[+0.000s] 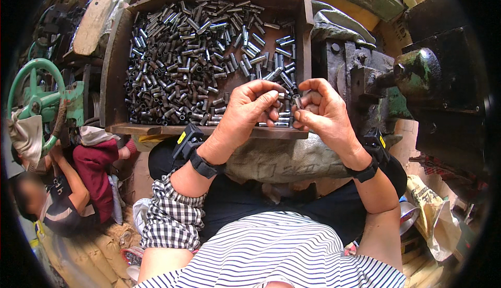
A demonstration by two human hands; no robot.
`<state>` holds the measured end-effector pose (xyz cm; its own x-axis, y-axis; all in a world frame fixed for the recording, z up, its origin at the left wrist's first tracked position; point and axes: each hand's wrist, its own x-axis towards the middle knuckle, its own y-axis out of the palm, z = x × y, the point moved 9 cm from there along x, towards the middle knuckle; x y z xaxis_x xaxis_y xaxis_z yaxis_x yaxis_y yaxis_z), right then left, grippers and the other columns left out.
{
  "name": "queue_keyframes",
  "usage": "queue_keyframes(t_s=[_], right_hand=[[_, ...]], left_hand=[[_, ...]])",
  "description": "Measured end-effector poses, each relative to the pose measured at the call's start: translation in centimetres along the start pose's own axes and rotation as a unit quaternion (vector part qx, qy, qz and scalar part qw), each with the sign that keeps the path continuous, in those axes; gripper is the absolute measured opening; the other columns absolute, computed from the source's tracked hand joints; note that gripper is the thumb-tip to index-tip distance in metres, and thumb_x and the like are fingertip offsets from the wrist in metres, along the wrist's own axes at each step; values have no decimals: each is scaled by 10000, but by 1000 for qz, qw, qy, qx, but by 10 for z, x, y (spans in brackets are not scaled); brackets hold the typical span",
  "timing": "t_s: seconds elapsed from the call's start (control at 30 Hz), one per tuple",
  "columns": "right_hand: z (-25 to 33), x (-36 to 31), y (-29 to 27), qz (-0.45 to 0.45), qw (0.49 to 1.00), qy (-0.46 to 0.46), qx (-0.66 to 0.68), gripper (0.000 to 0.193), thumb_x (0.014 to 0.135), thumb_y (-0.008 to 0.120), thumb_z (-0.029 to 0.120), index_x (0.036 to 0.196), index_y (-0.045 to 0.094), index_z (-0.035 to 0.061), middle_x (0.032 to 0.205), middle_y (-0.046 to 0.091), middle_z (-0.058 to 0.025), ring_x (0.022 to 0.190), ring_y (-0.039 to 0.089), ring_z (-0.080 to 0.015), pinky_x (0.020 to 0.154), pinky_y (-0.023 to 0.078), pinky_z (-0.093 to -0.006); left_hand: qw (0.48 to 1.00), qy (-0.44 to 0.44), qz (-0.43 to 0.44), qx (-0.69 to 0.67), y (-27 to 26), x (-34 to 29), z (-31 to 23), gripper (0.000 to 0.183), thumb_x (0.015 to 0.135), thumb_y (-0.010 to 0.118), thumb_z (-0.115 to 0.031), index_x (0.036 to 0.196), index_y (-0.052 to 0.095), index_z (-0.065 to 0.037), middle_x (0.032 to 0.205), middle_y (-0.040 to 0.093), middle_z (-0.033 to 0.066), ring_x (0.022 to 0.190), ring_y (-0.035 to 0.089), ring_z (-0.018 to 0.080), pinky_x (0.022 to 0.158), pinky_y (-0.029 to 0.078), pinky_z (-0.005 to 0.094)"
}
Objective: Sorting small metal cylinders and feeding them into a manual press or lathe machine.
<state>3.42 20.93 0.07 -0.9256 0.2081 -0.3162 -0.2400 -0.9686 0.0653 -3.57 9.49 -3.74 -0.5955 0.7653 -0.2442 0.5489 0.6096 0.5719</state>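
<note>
A wooden tray (116,63) in front of me holds a heap of short metal tubes (177,63), some dark and some shiny. Over its near right corner, my right hand (326,113) pinches one small metal tube (297,102) between thumb and fingers. Close beside it on the left, my left hand (250,105) is closed, thumb against forefinger. Whatever lies in its fingertips is too small to make out. Shinier tubes lie loosely beneath and beyond both hands.
A dark, greasy machine (365,74) stands right of the tray. To the left are a green handwheel (36,100) and a seated person (73,189). Grey cloth (282,160) hangs below the tray's near edge. A yellowish sack (430,210) lies at the lower right.
</note>
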Motion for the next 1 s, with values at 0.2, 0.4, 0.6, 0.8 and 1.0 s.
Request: queue_keyframes(t_s=[0.2,0.4,0.6,0.8,1.0], right_hand=[[7,-1,-1,-8,999,-35,-11,178,864,606,50,1014,569,-38,763,593,-34,600,557,-40,515,473,-169],[1,-1,-6,-30,999,-34,-11,213,888,617,171,935,635,-36,676,604,-28,490,509,-27,415,402,-157],[-12,3,-9,-25,997,-2,73,225,893,614,203,919,636,-19,662,619,-49,428,487,-34,372,372,-160],[-20,1,-3,-5,986,44,162,218,889,618,211,903,636,-7,655,620,-48,401,457,-32,355,343,-161],[-20,0,-3,11,979,57,198,213,889,618,209,894,636,-4,646,616,-47,394,444,-30,351,324,-158]], left_hand=[[999,-30,-25,-27,-4,0,4,184,896,587,-126,1044,593,-16,773,612,34,577,591,69,481,498,173],[999,-40,-2,-32,3,0,6,180,895,592,-126,1036,594,-15,775,612,36,571,586,67,484,493,168],[999,-33,-18,-23,6,-1,4,194,884,613,-139,1029,593,-13,765,611,32,568,583,67,495,499,172],[999,27,-16,30,10,-8,-6,196,891,610,-152,1018,603,-3,760,614,30,572,580,65,494,493,181],[990,65,-24,124,16,-11,-17,194,885,619,-156,1003,622,-2,725,617,21,551,574,55,478,483,177]])
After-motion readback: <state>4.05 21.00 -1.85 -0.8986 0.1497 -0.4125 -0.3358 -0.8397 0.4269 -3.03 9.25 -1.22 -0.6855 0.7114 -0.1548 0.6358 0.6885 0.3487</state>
